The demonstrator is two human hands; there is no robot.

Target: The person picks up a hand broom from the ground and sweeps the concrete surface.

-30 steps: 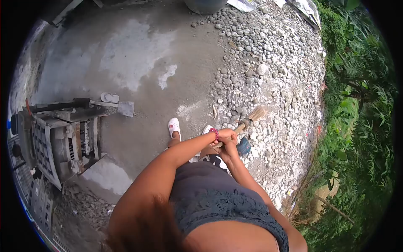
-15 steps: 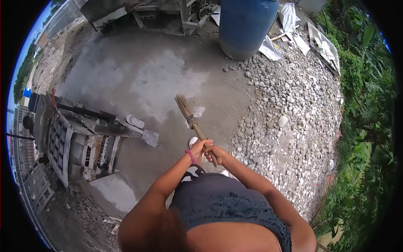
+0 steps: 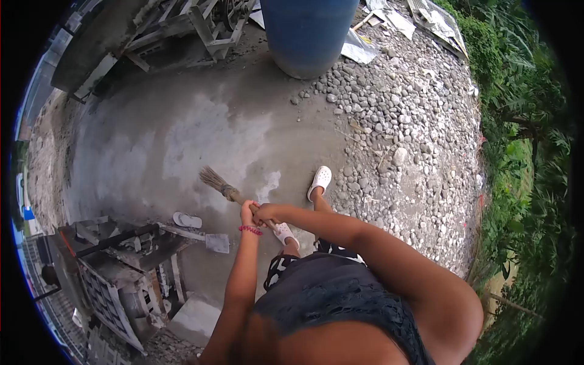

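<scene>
- Hands first: your left hand (image 3: 246, 213) and right hand (image 3: 265, 213) sit side by side, touching, fingers curled tight around the handle of the broom (image 3: 228, 191); a pink bracelet (image 3: 250, 230) circles your left wrist.
- Broom: the handle slants up and to the left from your grip, and the straw head fans out over the concrete floor (image 3: 182, 134), at or just above it; contact cannot be told.
- Feet: your white shoes (image 3: 320, 180) stand just beyond and beside your hands, one at the edge of the gravel (image 3: 401, 121).
- Left of the hands: a flat trowel (image 3: 216, 243) and a loose sandal (image 3: 186, 219) lie beside a grey machine (image 3: 115, 274).
- Far edge: a blue barrel (image 3: 307, 33) stands where concrete meets gravel, with scrap sheets (image 3: 435, 21) and green plants (image 3: 523, 121) further right.
</scene>
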